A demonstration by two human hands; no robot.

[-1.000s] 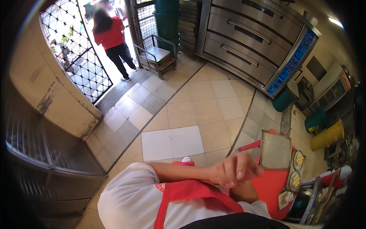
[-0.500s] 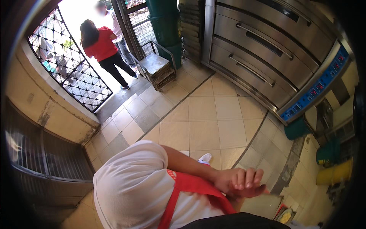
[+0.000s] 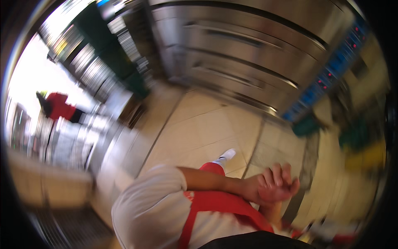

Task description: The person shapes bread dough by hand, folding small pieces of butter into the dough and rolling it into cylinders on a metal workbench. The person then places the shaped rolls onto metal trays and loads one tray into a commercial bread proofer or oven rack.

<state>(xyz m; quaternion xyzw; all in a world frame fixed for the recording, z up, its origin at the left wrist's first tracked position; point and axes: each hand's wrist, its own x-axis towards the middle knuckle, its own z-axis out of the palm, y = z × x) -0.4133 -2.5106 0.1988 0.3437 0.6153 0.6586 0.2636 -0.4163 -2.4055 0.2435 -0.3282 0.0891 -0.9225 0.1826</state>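
Note:
My left arm crosses in front of the red apron (image 3: 224, 203), over a light short-sleeved shirt (image 3: 151, 207). At its end, my left hand (image 3: 275, 182) is raised with bent fingers, held against my right arm at the wrist or hand. What lies inside its fingers, if anything, I cannot make out. My right forearm (image 3: 271, 213) comes up from beneath and meets the left hand. Most of my right hand is hidden in this overlap, so its fingers cannot be told apart. One white shoe (image 3: 228, 154) shows on the tiled floor (image 3: 199, 120).
A steel deck oven (image 3: 240, 54) with a blue control panel (image 3: 327, 79) stands ahead. At left are stacked green bins (image 3: 103, 45), a stack of trays (image 3: 124, 108) and a person in red (image 3: 60, 106) near the bright doorway. Green (image 3: 306, 125) and yellow containers (image 3: 365, 157) stand at right.
My view has swung left-to-right across the room, so the doorway and the person in red now sit farther left, blurred. The oven appears nearer. My hands stay together.

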